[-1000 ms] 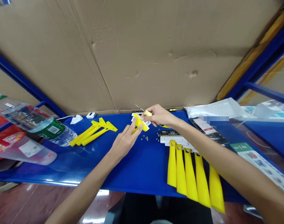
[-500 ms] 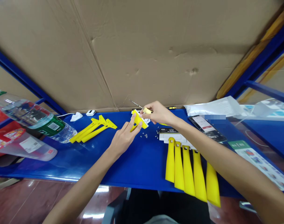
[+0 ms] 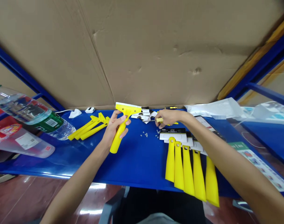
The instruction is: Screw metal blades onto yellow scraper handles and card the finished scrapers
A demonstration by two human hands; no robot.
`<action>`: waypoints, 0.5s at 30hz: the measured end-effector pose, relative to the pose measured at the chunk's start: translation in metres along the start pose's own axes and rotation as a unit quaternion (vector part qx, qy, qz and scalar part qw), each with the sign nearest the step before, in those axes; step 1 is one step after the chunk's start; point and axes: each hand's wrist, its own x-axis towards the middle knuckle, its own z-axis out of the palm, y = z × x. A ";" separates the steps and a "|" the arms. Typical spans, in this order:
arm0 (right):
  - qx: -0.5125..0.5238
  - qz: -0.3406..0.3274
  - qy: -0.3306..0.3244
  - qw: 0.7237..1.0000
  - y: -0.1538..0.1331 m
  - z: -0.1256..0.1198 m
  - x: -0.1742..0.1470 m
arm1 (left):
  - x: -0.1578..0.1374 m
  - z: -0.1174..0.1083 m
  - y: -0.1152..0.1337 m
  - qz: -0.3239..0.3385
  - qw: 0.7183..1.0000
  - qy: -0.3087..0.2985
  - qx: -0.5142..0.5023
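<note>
The left hand (image 3: 115, 129) held a yellow scraper (image 3: 118, 138) above the surface (image 3: 137, 165), with the fingers closed around the upper part of its handle. The scraper was tilted, its head up and away from the person, its handle end toward them. A white strip (image 3: 126, 104) ran along the far edge of the head, and two dark spots showed in the yellow face.

The right hand (image 3: 168, 116) held a screwdriver (image 3: 159, 119) by its pale handle. The fingers of that hand were bent downward, close to loose screws (image 3: 157, 132) on the surface; whether the fingertips also gripped a screw could not be told.

The step in hand appeared to be the pick-up of a small part without setting the screwdriver down. Judged so, it called for a light pinch on one screw only, with the screwdriver tucked back so that its tip swept neither the screws nor the small rings (image 3: 144, 134) to their left (parts that size would roll easily). The left hand was best placed on the handle, fingers clear of the white strip, with the face turned upward. The row of yellow handles (image 3: 188, 169) reached past the near edge, partly under the right forearm; a low elbow could have knocked it.
</note>
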 end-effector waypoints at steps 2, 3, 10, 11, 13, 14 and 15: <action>0.004 0.006 -0.001 1.000 0.001 0.003 0.003 | 0.000 0.000 -0.002 -0.026 0.999 -0.004 -0.033; 0.004 0.002 0.002 1.000 0.002 0.003 0.004 | 0.000 -0.001 -0.004 -0.036 0.998 -0.006 -0.049; -0.027 -0.007 0.042 0.999 0.001 -0.008 0.000 | 0.004 -0.004 -0.009 -0.087 0.990 -0.003 -0.112; -0.033 -0.013 0.066 0.997 -0.002 -0.012 -0.004 | 0.005 -0.005 -0.010 -0.091 0.989 -0.001 -0.118; -0.040 -0.032 0.126 0.991 -0.012 -0.021 -0.013 | 0.007 -0.007 -0.012 -0.097 0.987 0.004 -0.127; -0.039 -0.040 0.163 0.985 -0.018 -0.025 -0.018 | 0.008 -0.008 -0.013 -0.099 0.987 0.008 -0.130; -0.031 -0.047 0.194 0.979 -0.026 -0.027 -0.022 | 0.009 -0.008 -0.015 -0.102 0.986 0.013 -0.131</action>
